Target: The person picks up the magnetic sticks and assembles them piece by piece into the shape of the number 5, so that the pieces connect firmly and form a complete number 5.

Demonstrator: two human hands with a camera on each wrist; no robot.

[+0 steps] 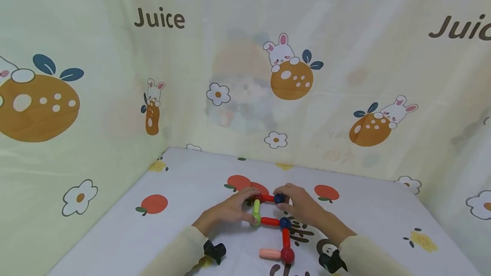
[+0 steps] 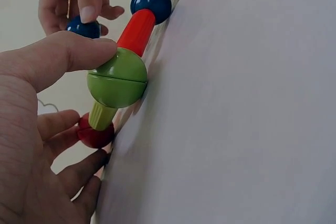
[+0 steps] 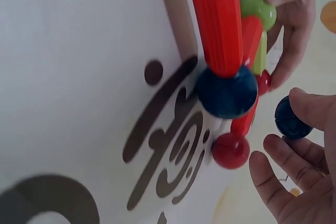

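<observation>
A ball-and-rod construction toy lies zigzag on the table. My left hand [image 1: 233,206] holds its left side, thumb on the green ball [image 2: 117,78] and fingers at a red ball [image 2: 96,134]; a light green rod [image 1: 256,207] joins these two. With thumb and fingers, my right hand [image 1: 304,205] pinches a dark blue ball [image 1: 279,198] at the far end, beside a red rod [image 1: 269,198]. Nearer me, another red rod [image 1: 270,222] leads to a second blue ball [image 1: 285,223]. In the right wrist view, one more red ball [image 3: 231,150] shows behind that blue ball.
The toy's near end has a red ball [image 1: 287,255] and a pink rod [image 1: 270,254] pointing left. A white cloth with printed fruit covers the table [image 1: 115,235]. Printed curtains [image 1: 230,54] stand behind and at the sides. Both wrists wear dark devices.
</observation>
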